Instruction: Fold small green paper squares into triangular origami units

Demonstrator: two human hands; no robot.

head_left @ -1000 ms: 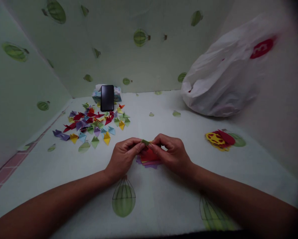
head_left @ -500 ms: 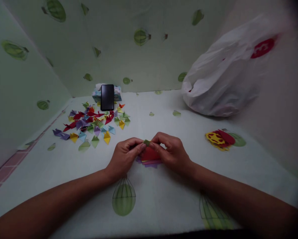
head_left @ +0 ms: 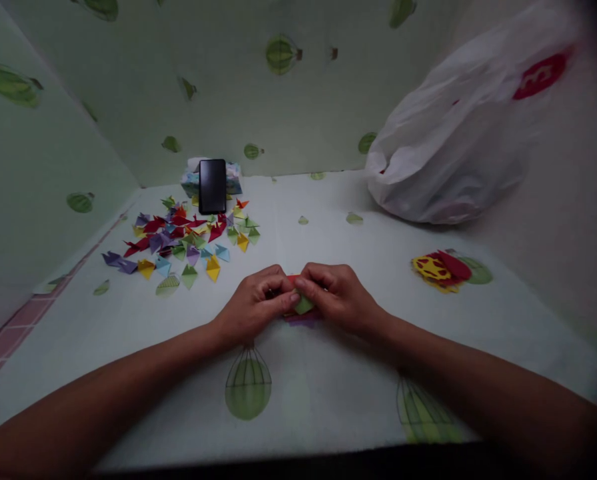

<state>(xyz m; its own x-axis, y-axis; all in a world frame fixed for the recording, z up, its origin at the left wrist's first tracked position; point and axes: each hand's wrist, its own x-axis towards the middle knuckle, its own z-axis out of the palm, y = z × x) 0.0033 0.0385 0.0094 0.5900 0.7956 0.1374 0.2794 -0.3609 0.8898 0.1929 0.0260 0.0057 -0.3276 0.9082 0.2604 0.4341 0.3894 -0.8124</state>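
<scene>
Between my two hands, over the middle of the table, is a small folded piece of green paper [head_left: 303, 305]. My left hand [head_left: 258, 300] pinches its left side between thumb and fingers. From the other side my right hand [head_left: 336, 293] grips it, the thumb lying near the left thumb. Much of the green paper is covered by the fingers. Beneath the hands lies a stack of coloured paper sheets [head_left: 302, 322], with red and purple edges showing. Off to the left is a pile of small folded paper pieces [head_left: 178, 237] in several colours.
A black phone [head_left: 212, 187] leans on a tissue box [head_left: 234, 179] behind the pile. At the back right stands a white plastic bag [head_left: 438, 160]. Yellow and red cut-out shapes [head_left: 431, 268] lie on the right of the patterned cloth [head_left: 348, 393].
The green paper has come down and toward me, and more of its face shows between the thumbs. My hands have closed nearer together. The whole view has shifted slightly.
</scene>
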